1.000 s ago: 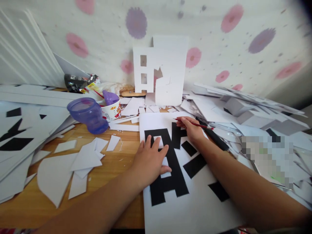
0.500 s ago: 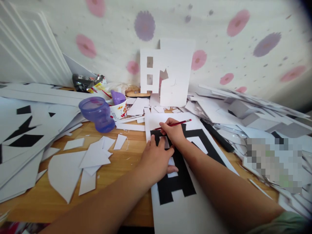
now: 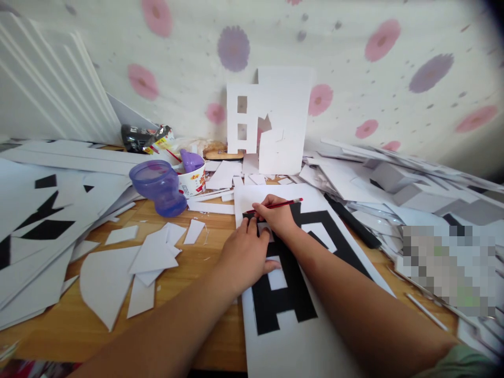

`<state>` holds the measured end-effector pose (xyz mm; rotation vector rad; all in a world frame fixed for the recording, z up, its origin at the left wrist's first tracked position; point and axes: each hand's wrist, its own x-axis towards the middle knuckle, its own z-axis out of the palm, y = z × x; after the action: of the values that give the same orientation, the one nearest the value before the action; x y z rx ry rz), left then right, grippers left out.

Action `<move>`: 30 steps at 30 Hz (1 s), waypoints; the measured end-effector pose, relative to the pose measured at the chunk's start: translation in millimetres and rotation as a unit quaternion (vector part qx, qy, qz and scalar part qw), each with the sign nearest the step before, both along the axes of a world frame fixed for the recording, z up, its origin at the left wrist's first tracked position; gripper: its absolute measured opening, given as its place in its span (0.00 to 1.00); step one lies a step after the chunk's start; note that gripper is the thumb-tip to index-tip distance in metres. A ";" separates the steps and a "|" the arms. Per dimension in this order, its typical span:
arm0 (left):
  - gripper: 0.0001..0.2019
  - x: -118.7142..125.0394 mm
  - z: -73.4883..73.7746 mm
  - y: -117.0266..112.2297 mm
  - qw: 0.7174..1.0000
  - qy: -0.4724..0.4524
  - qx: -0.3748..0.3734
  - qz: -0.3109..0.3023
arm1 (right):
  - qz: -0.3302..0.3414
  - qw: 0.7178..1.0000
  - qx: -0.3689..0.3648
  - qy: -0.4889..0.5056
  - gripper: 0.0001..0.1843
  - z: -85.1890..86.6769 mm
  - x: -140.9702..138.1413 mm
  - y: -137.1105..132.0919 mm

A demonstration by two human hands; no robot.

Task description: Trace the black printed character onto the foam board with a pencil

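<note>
A red pencil [image 3: 284, 203] is pinched in my right hand [image 3: 276, 216], its tip down by the upper left corner of a black cut-out template [image 3: 293, 268]. The template has several window-like openings and lies on a large white board [image 3: 275, 349]. My left hand [image 3: 249, 251] rests on the template's left side with fingers spread, pressing it to the board. White shows through the openings under and beside my fingers.
White offcuts [image 3: 153, 257] lie to the left, beside a purple cup [image 3: 157, 186] and a printed paper tub [image 3: 192, 181]. A white cut-out panel [image 3: 281, 121] leans on the wall. Right: a black-handled tool [image 3: 352, 221] and stacked white board pieces [image 3: 397, 173].
My right hand has moved slightly left with the pencil, toward the template's upper left corner. My left hand has shifted a little left, and its thumb has drawn in.
</note>
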<state>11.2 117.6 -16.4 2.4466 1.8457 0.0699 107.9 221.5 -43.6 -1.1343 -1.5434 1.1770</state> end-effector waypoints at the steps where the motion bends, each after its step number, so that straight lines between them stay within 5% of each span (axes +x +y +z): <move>1: 0.37 -1.0 0.4 0.4 1.000 -0.003 -0.004 0.006 | -0.002 1.000 -0.001 -0.008 0.15 0.3 -0.3 0.4; 30: 0.33 -9.7 13.3 11.1 0.996 0.086 0.022 0.007 | -0.066 0.997 -0.015 -0.044 0.13 -3.5 18.3 13.8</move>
<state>1.4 128.7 -3.2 2.5428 1.9479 -0.1023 126.3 235.3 -47.1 -1.3019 -1.4961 1.0772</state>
